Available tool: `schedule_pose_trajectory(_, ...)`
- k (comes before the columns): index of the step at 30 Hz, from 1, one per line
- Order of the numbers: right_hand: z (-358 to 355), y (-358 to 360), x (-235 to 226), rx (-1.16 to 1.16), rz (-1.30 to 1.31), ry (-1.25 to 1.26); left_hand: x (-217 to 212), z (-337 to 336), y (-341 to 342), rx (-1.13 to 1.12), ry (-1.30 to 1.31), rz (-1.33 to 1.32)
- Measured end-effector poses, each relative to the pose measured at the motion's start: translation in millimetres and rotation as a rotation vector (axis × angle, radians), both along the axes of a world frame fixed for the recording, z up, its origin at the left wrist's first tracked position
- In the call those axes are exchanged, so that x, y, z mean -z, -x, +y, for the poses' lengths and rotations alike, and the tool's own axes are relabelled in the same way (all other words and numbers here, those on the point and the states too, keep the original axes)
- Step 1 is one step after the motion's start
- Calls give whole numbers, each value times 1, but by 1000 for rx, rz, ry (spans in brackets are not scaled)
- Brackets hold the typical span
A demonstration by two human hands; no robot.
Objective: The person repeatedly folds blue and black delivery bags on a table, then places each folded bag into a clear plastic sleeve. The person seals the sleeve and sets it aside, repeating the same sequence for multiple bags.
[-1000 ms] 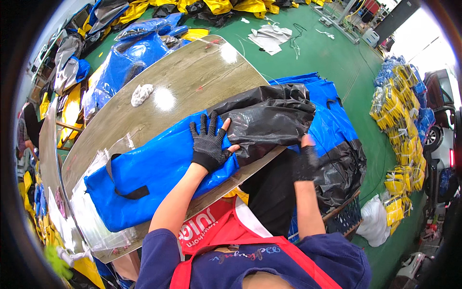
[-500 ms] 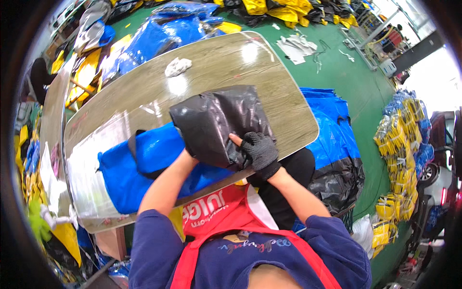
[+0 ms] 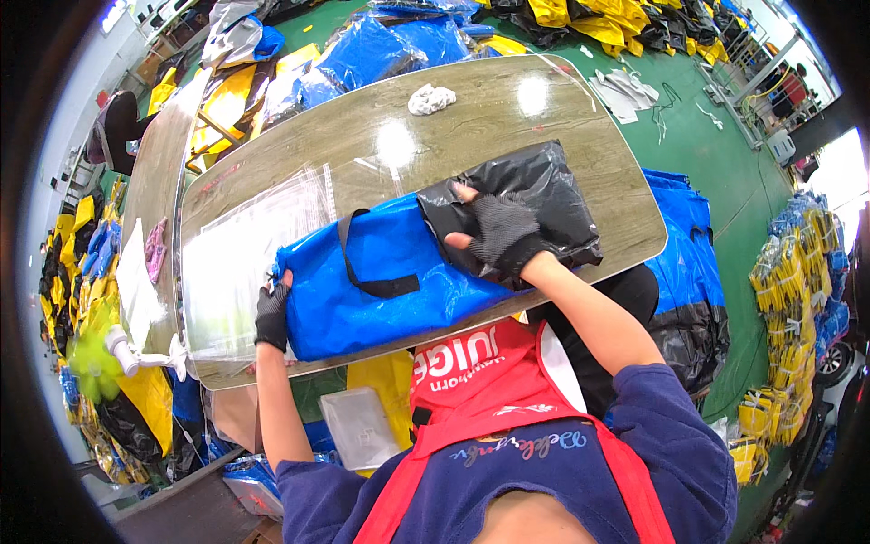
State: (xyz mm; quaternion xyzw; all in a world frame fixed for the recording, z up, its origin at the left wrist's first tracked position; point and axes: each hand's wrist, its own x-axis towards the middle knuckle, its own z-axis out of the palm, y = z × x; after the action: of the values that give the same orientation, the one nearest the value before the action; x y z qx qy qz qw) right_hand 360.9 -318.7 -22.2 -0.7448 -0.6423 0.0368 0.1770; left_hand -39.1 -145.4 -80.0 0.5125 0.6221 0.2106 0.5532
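A blue and black tarpaulin bag [image 3: 353,308] lies across the near part of the table. Its blue section carries a black strap handle, and its black end [image 3: 566,195] is folded over at the right. My right hand [image 3: 503,231], in a dark fingerless glove, presses flat on the black part with fingers apart. At the bag's left end, my left hand [image 3: 272,313], gloved the same way, grips the blue edge; some of its fingers are hidden. Beside it on the table lie clear plastic sleeves [image 3: 245,245].
The wood-patterned table [image 3: 489,100] has a crumpled white cloth [image 3: 431,99] toward its far side. Blue and black bags [image 3: 684,272] are piled at the right edge. A small green-bladed fan [image 3: 95,358] stands left. Bundled yellow bags [image 3: 788,308] line the floor at far right.
My left hand has gone from the black part to the bag's left end. The black part now lies flatter and further right, with my right hand spread on it. The view has shifted left.
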Motion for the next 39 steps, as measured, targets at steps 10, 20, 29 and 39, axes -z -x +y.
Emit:
schedule_pose_trajectory(10, 17, 76, 64, -156, -94, -34, -54, -37, 9, 234, 124, -534)
schedule_pose_trajectory(20, -30, 88, 87, -49, 90, -134, -34, -126, -391, 419, -940, -281)
schedule_pose_trajectory(29, -132, 80, 135, 94, 388, -213, -24, -138, -408, 951, -1362, 213)
schedule_pose_trajectory(39, -111, -96, -4, 122, 4, -275, -67, -84, -446, 1537, -1275, 329)
